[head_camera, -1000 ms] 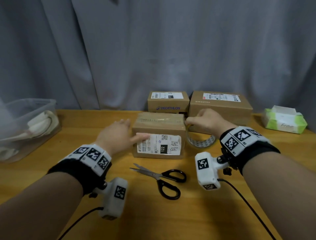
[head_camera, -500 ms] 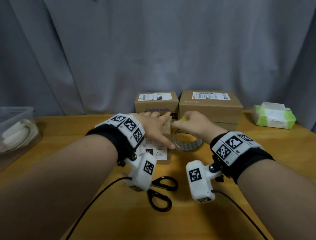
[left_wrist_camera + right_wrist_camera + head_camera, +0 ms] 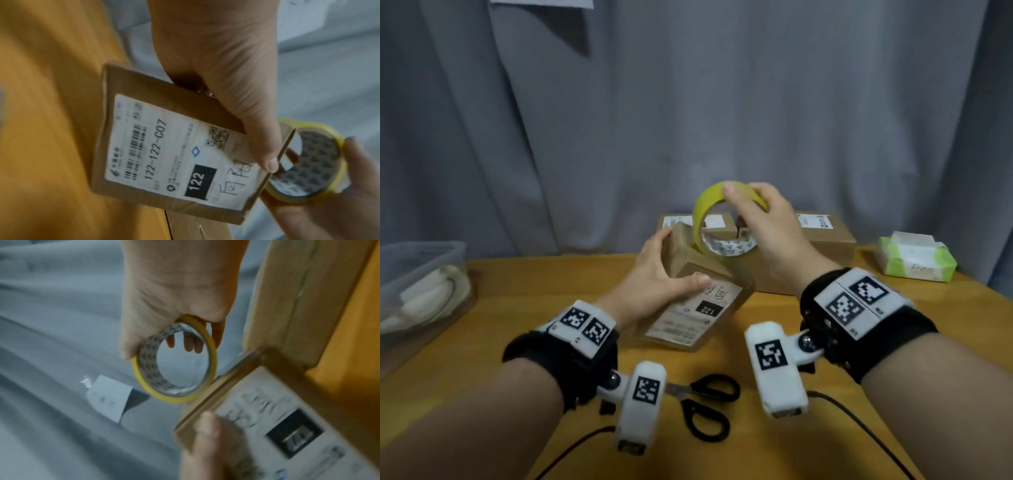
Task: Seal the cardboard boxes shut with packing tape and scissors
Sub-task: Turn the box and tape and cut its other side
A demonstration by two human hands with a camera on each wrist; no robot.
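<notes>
A small cardboard box (image 3: 698, 301) with a white shipping label is tipped up on the wooden table (image 3: 774, 455), label side toward me. My left hand (image 3: 664, 270) grips its upper end, thumb (image 3: 265, 155) on the label. My right hand (image 3: 763, 222) holds a yellow roll of packing tape (image 3: 709, 212) in the air just above and behind the box's raised end. In the right wrist view the tape roll (image 3: 174, 395) meets the box's edge (image 3: 218, 395). Black-handled scissors (image 3: 709, 404) lie on the table near me, partly hidden by the left wrist camera.
Two more cardboard boxes stand at the back: one (image 3: 722, 226) seen through the roll, a larger one (image 3: 828, 236) on the right. A green wipes pack (image 3: 914, 260) lies far right. A clear plastic bin (image 3: 417, 291) sits at the left edge. A grey curtain (image 3: 688, 102) hangs behind.
The left hand has tipped the small box up from lying flat. The right hand has lifted the tape roll off the table to above the box's end.
</notes>
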